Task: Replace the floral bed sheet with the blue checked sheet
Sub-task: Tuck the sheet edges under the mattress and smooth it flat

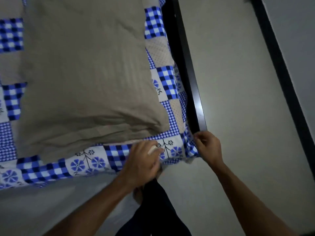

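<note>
Clamped with left grip [142, 161] and right grip [208, 145] on a corner of the blue checked patchwork cloth sheet [56, 171]; could slip loose between them if tugged unevenly.

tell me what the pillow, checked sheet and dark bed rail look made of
Pillow: matte woven fabric, likely cotton; soft creases. Checked sheet: thin printed cloth, probably cotton; bunches at the corner. Bed rail: hard, smooth, semi-gloss; glare spot; painted wood or metal, unclear.
</note>
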### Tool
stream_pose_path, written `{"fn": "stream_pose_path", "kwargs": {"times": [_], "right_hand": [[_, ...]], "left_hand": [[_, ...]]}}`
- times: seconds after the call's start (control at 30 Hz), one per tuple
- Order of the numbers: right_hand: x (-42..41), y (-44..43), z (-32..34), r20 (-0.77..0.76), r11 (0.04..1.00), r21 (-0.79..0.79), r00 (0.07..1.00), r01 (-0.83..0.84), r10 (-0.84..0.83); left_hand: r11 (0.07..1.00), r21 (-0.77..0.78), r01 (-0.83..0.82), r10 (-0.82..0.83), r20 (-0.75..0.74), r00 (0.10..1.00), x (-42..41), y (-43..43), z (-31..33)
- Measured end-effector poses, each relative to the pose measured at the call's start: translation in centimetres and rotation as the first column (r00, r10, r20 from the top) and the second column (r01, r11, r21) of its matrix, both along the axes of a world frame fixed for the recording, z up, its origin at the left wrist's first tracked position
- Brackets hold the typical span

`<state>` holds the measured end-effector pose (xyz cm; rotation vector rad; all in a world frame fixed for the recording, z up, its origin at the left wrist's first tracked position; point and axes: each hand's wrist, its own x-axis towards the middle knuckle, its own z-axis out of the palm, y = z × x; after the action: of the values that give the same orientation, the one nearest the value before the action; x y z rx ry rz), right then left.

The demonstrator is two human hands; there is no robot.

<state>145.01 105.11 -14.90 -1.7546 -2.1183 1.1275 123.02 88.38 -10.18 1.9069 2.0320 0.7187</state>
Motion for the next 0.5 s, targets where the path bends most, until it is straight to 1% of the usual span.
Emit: {"fn": "stream_pose_path", "kwargs": {"times": [0.03, 0.07, 0.1, 0.17, 0.23, 0.3, 0.37, 0.43, 0.5], "right_hand": [[2.1, -1.3, -0.5, 0.056, 0.999, 0.001, 0.998, -0.037, 0.037], [3.5, -2.4, -1.1, 0.096, 0.994, 0.02, 0.99, -0.109, 0.107], [4.9, -3.6, -1.8, 0.133, 0.975, 0.042, 0.969, -0.217, 0.21], [6.1, -4.8, -3.3, 0.211, 0.888, 0.042, 0.872, -0.459, 0.441], [7.1, -5.0, -5.6, 0.263, 0.794, 0.019, 0.77, -0.607, 0.582], [7.6, -5.1, -8.1, 0.312, 0.71, -0.033, 0.667, -0.704, 0.676], [7.3, -4.6, -10.2, 0.357, 0.608, -0.101, 0.542, -0.788, 0.761], [6.1, -3.4, -11.7, 0.355, 0.486, -0.148, 0.412, -0.861, 0.839], [5.2, -2.0, -12.6, 0.352, 0.403, -0.161, 0.329, -0.901, 0.876]], "left_hand": [[0.995, -0.084, 0.062, -0.058, 0.056, 0.997, 2.8, -0.9, -1.5], [0.981, -0.152, 0.117, -0.102, 0.099, 0.99, 5.0, -1.6, -2.7], [0.965, -0.204, 0.167, -0.139, 0.147, 0.979, 7.3, -2.3, -3.8], [0.939, -0.276, 0.207, -0.151, 0.211, 0.966, 10.3, -3.1, -5.9], [0.921, -0.337, 0.197, -0.13, 0.21, 0.969, 12.2, -3.5, -8.7], [0.882, -0.434, 0.185, -0.104, 0.204, 0.973, 13.4, -4.1, -11.5], [0.855, -0.491, 0.164, -0.093, 0.166, 0.982, 14.3, -4.1, -13.7], [0.864, -0.487, 0.124, -0.058, 0.148, 0.987, 15.3, -3.2, -15.2], [0.887, -0.457, 0.067, -0.015, 0.116, 0.993, 16.4, -1.7, -16.3]]}}
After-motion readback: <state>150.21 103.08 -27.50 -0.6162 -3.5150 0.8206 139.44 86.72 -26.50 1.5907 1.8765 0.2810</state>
